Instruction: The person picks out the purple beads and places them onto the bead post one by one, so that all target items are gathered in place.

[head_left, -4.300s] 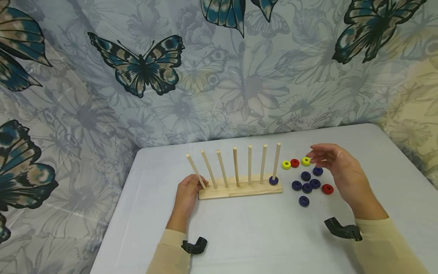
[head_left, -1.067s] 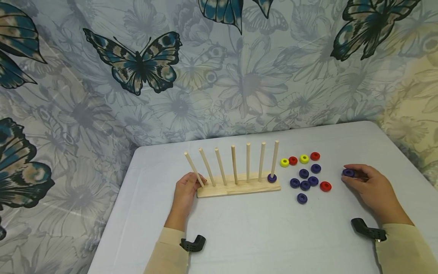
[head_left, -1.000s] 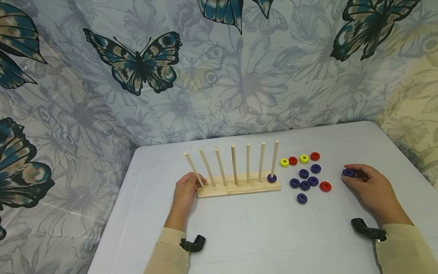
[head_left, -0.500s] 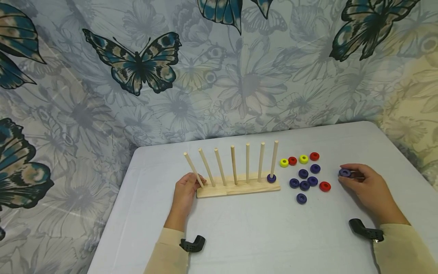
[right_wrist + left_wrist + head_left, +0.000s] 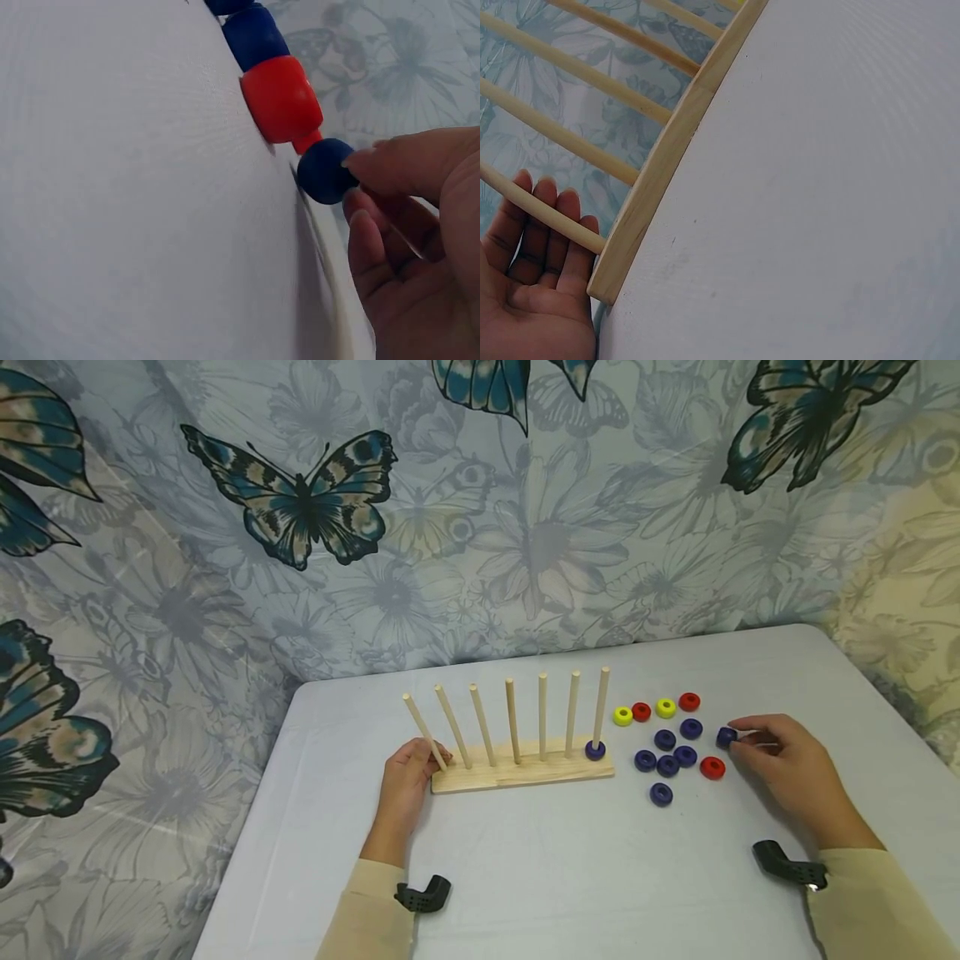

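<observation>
My right hand pinches a dark blue ring between thumb and fingertips, just above the table and right of the loose rings. In the right wrist view the held ring shows as a round blue shape at the fingertips. My left hand is at the left end of a wooden peg rack. Its fingers reach up loosely behind the end peg, against the base end; its thumb is hidden. One dark blue ring sits at the foot of the rightmost peg.
Several loose dark blue rings lie right of the rack. A red ring lies close to the right hand. Two yellow rings and two more red rings form a row behind. A patterned cloth hangs behind the white table.
My right hand has picked up a dark blue ring at the right, then carried it left towards the loose rings and turned it onto its edge. A red ring has come into view. The left hand stays put.
</observation>
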The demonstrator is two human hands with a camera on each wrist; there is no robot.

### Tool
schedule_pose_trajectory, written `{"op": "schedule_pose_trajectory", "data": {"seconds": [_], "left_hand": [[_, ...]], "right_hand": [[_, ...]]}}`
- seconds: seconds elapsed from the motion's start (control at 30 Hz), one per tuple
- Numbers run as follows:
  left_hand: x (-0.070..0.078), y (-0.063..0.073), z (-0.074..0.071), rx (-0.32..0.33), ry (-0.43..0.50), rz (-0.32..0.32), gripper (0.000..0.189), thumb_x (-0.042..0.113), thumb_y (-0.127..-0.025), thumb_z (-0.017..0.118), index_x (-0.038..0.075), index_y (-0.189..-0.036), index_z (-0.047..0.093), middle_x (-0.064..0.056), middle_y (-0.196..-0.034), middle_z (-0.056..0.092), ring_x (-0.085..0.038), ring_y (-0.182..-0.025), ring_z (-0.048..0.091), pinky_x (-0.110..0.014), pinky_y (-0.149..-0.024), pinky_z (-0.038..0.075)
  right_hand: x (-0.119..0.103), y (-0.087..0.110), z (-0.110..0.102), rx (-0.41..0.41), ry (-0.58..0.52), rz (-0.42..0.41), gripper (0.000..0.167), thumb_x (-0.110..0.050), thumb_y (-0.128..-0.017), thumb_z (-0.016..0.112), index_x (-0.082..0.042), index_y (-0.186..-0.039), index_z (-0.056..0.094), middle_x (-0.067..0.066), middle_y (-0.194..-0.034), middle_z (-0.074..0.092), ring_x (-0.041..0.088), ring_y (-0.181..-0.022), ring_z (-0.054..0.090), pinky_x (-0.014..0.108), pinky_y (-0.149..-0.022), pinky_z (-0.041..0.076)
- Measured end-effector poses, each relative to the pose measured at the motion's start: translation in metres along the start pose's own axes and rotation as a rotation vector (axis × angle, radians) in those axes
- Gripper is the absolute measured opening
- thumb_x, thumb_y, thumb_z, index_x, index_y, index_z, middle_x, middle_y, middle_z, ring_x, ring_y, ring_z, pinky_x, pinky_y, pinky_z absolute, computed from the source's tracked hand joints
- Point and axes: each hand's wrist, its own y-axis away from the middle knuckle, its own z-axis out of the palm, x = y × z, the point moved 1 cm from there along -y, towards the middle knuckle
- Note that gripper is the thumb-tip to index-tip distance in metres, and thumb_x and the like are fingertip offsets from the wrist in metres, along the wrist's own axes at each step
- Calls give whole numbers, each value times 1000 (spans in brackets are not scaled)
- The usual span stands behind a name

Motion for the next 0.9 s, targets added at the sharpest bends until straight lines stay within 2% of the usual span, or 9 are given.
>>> {"op": "schedule_pose_trajectory", "data": {"seconds": [0.13, 0.27, 0.4, 0.53, 0.73, 0.9], "left_hand": [[0, 0, 0, 0, 5, 8, 34, 24, -116, 59, -4, -100, 72, -13, -102, 70, -22, -100, 71, -33, -94, 59], [-1, 0, 0, 0, 8, 6, 35, 23, -116, 57, -4, -99, 71, -12, -101, 70, -22, -100, 71, -32, -93, 59], [0, 1, 1, -3, 10, 5, 35, 24, -116, 58, -4, -99, 71, -12, -101, 70, -23, -100, 71, -33, -94, 59], [1, 1, 2, 0, 13, 1, 34, 23, -116, 58, -2, -98, 72, -13, -102, 70, -23, -100, 71, -33, -93, 59], [2, 1, 2, 1, 10, -9, 35, 23, -116, 57, -4, -99, 71, -12, -101, 71, -22, -99, 71, -32, -93, 58], [1, 1, 2, -6, -10, 6, 39, 25, -116, 56, -10, -102, 68, -11, -101, 71, -22, -100, 71, -32, -93, 59]], "right_hand": [[-1, -1, 1, -2, 8, -3, 32, -7, -104, 74, 4, -133, 68, 23, -122, 65, 15, -100, 55, 13, -74, 40], [-1, -1, 2, -37, 1, 10, 37, -11, -104, 75, 3, -137, 66, 25, -125, 65, 28, -105, 59, 16, -73, 41], [-5, -3, 7, -71, -10, -1, 45, -18, -104, 78, 4, -140, 63, 26, -131, 62, 38, -108, 60, 25, -77, 43], [-9, -4, 13, -91, 5, -26, 43, -24, -106, 77, 4, -136, 66, 24, -128, 63, 36, -105, 60, 34, -78, 44], [-9, -4, 17, -94, 40, -50, 34, -22, -106, 77, 1, -131, 69, 14, -108, 69, 30, -96, 60, 28, -73, 44], [-12, -4, 19, -87, 43, -51, 34, -20, -104, 79, 2, -129, 69, 16, -109, 69, 31, -96, 61, 30, -75, 46]]}}
